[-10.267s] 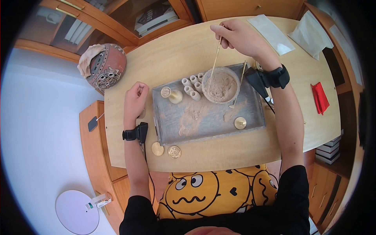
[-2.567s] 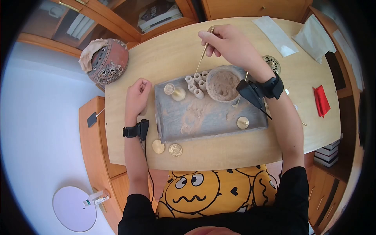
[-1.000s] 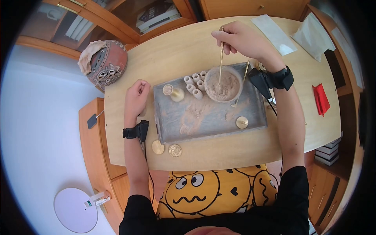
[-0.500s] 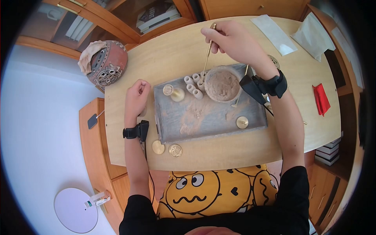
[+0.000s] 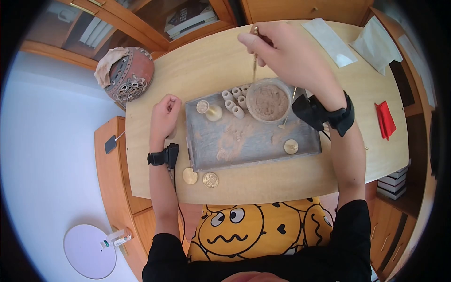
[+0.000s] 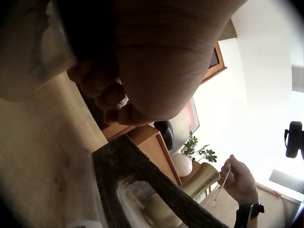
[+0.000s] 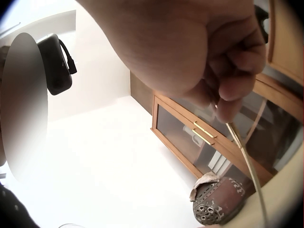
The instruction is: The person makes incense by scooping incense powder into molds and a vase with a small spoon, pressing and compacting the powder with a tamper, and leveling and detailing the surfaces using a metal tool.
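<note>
Brass stick [image 5: 254, 71] is up in the right hand [image 5: 287, 54], pinched between thumb and fingers, pointing down. Its lower end looks to be by the near-left side of the bowl [image 5: 264, 120]... well, it's a blur from here, so can't tell if it touches the rim. Bowl's got brownish powder [image 5: 271, 101] in it, with some pale tubes [image 5: 235, 98] bunched up just left of it, mouths up.

All of that sits on a grey tray [image 5: 263, 150], along with a brass vase [image 5: 215, 113], a knobbed brass disc [image 5: 291, 146] and a second brass tool [image 5: 287, 115] by the bowl's right side. Loose powder is smeared over the tray floor too, pretty messy lol.

Left hand [image 5: 164, 115] is just hanging out beside the tray's left edge, fingers loosely curled. Closer in on the tabletop [image 5: 263, 192] are two gold discs [image 5: 211, 180], side by side. Red pouch [image 5: 385, 121] lies way over right, and a clay pot [image 5: 136, 77] sits far left with cloth [image 5: 111, 63] draped on it.
</note>
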The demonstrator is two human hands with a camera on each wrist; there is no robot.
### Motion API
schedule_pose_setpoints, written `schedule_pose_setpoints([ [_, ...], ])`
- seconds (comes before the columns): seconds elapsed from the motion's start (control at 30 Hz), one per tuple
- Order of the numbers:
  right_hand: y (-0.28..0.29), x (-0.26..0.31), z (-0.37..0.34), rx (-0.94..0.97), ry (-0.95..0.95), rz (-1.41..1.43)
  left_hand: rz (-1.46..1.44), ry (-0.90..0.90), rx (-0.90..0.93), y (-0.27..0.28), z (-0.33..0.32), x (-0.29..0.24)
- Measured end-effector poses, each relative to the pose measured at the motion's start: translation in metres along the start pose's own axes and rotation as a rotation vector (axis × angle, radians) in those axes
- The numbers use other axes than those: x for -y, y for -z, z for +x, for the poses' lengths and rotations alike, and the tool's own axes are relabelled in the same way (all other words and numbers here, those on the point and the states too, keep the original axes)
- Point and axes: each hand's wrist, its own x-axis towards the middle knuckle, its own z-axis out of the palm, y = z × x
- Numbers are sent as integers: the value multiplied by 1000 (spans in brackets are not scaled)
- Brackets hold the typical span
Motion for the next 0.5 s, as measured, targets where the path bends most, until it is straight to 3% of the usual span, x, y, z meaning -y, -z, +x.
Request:
schedule_pose_setpoints([
  [0.13, 8, -14, 5, 156, -69, -107, -7, -2, -7, 0, 0, 2],
  [0.3, -10, -38, 8, 397, -198, 130, 50, 41, 31, 3, -2, -4],
  [0.5, -12, -65, 14, 476, -198, 298, 50, 35, 24, 3, -2, -5],
])
